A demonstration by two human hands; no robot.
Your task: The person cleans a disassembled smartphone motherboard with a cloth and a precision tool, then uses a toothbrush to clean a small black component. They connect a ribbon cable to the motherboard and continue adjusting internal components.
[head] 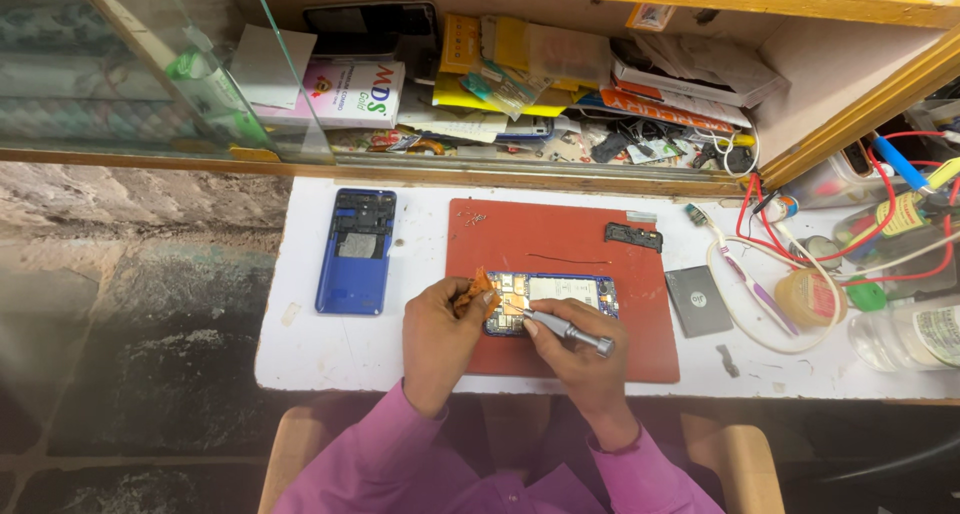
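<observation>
Behind the white tabletop (pixel 340 349) we see a white-and-pink box (pixel 355 92) and yellow packets (pixel 480 59). Our left hand (pixel 437 339) pinches an orange scrap (pixel 478 292); our right hand (pixel 578 352) grips a screwdriver (pixel 570 330) over the opened blue phone (pixel 560 296).

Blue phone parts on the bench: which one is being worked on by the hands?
The opened phone body on the red mat, its circuit board exposed, under both hands. The other blue piece, the back cover, lies untouched on the white tabletop, left of the mat.
</observation>
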